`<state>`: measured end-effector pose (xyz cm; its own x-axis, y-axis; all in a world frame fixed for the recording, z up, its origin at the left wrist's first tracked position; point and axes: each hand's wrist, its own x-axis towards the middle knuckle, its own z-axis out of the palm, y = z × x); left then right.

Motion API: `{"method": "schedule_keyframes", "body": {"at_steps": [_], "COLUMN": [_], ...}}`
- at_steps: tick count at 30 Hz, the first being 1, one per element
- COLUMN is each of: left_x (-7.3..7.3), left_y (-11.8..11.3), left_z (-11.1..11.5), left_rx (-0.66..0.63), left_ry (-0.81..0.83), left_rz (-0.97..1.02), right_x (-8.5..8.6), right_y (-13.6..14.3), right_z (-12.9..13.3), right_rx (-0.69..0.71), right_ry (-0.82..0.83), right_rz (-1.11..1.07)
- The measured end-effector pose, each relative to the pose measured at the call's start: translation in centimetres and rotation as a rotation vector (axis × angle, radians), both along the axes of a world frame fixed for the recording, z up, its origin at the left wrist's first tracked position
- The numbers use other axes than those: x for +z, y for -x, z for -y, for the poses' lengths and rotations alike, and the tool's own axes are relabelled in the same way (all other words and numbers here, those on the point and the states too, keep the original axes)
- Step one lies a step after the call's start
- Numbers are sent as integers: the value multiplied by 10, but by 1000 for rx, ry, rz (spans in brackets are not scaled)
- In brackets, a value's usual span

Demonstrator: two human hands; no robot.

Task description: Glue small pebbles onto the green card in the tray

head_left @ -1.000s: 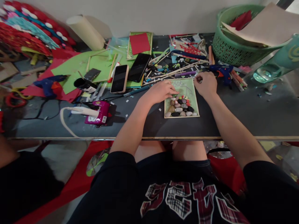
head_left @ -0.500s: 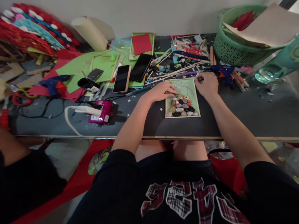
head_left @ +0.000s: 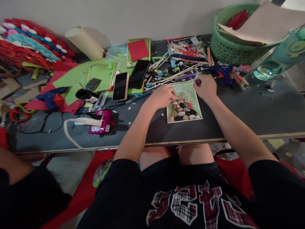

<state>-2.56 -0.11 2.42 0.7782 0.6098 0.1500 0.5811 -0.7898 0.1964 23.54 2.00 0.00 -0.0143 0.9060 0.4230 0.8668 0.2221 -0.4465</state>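
Setting stones (head_left: pixel 181 113), likely; left hand (head_left: pixel 165 96) over frame (head_left: pixel 184 121), grip unclear; right hand (head_left: pixel 206 86) pinching dark bit (head_left: pixel 198 82); next calls for precision.

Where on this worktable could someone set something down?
The tabletop right of the right forearm, in front of the water bottle, is mostly bare; so is a strip between the pebble picture and front edge. The back is crowded: smartphones, green paper, plastic basket.

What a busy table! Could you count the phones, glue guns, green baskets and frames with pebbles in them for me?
Frame with pebbles: 1
Phones: 2
Glue guns: 2
Green basket: 1
Total: 6
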Motion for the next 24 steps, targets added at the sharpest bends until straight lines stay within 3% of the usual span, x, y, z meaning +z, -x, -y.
{"method": "schedule_keyframes", "body": {"at_steps": [5,11,14,18,24], "left_x": [0,-9,-15,-17,-8], "left_y": [2,9,8,3,0], "left_z": [2,-6,-11,-14,-18], "left_rx": [29,127,245,208,171], "left_ry": [28,415,457,379,453], "left_rz": [44,361,512,463,327], "right_x": [9,18,20,22,17], "right_y": [1,-1,-1,3,8], "right_z": [4,8,8,9,12], "right_rx": [-41,-64,-58,-59,-6], "right_ry": [31,57,72,75,84], "right_rz": [-3,15,15,35,42]}}
